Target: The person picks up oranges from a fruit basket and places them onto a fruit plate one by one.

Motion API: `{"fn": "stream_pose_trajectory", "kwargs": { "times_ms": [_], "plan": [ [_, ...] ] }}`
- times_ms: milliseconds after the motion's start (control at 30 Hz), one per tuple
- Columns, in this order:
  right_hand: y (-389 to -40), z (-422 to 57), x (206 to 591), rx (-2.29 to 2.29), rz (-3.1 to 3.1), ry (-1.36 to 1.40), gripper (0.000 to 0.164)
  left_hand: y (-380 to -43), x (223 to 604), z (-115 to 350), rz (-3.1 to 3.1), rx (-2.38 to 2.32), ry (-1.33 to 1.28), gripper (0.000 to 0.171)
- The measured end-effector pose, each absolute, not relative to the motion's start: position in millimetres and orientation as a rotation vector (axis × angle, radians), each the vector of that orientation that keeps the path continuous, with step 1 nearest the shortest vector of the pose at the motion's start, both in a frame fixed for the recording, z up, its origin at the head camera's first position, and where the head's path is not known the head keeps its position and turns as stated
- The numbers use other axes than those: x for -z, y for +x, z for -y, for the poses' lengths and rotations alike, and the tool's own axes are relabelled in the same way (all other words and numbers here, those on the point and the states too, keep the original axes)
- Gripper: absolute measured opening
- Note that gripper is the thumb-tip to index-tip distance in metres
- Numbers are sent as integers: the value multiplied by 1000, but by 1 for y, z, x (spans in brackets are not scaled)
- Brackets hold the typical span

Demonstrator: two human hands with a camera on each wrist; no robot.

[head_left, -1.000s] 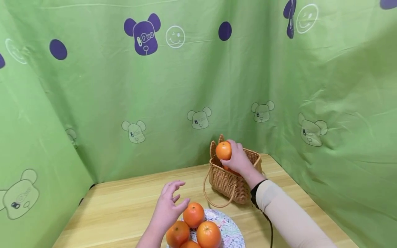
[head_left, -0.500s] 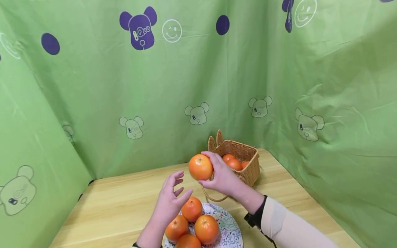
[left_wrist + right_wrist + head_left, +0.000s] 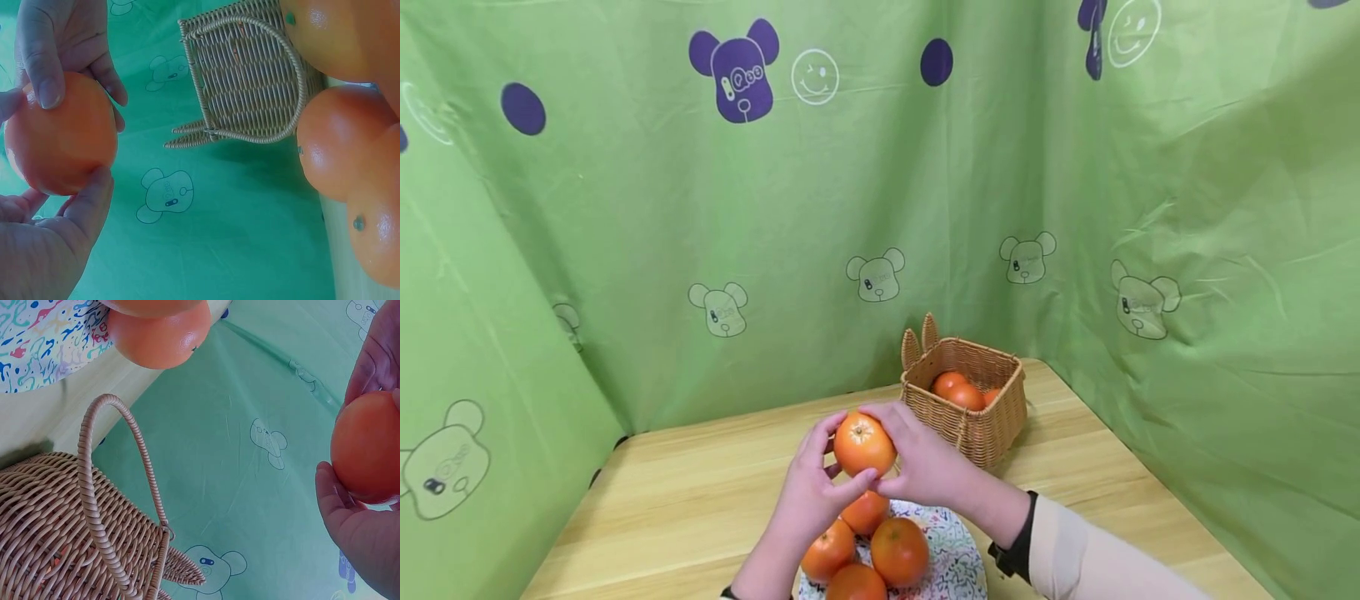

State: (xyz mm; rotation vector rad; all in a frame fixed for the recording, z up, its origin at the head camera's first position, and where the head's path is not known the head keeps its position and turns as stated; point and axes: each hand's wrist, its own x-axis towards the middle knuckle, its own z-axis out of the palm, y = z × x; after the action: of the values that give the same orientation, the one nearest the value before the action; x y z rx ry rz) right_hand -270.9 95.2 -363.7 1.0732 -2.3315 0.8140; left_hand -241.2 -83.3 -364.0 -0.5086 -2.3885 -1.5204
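Observation:
Both hands hold one orange (image 3: 863, 446) raised over the plate, its stem end facing up. My left hand (image 3: 805, 492) cups it from the left, thumb below and fingers curled at its side. From the right, my right hand (image 3: 928, 458) grips it with fingers over the top and thumb underneath; the two thumbs meet near its lower edge. In the left wrist view the orange (image 3: 62, 137) sits between the two hands. Several more oranges (image 3: 900, 552) lie on the round patterned plate (image 3: 958, 550) just beneath.
A wicker basket (image 3: 1000, 425) with two ear-shaped points stands at the back right of the wooden table (image 3: 700, 492), several oranges (image 3: 964, 395) inside. Its looped handle (image 3: 94, 487) hangs outward toward the plate. A printed green curtain (image 3: 812, 192) encloses the table behind and at both sides.
My right hand has lifted the orange out of the basket and carried it left and toward me, over the plate. My left hand, open before, now has its fingers around it too.

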Motion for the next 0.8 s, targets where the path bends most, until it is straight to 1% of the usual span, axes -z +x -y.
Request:
{"fn": "stream_pose_trajectory", "kwargs": {
  "times_ms": [333, 467, 567, 733, 800],
  "plan": [
    [-267, -97, 361, -767, 2382, 1130, 81, -239, 363, 82, 2425, 1363, -525, 73],
    [-268, -102, 359, -772, 2468, 1112, 82, -240, 368, 87, 2450, 1335, -522, 73],
    [-269, -109, 359, -830, 2535, 1042, 81, -243, 377, 93, 2489, 1275, -520, 73],
    [-274, -119, 357, -988, 2511, 943, 75, -243, 403, 102, 2623, 1032, -581, 80],
    [-275, -121, 355, -1027, 2487, 925, 74, -241, 412, 104, 2679, 972, -617, 78]
  ]
}}
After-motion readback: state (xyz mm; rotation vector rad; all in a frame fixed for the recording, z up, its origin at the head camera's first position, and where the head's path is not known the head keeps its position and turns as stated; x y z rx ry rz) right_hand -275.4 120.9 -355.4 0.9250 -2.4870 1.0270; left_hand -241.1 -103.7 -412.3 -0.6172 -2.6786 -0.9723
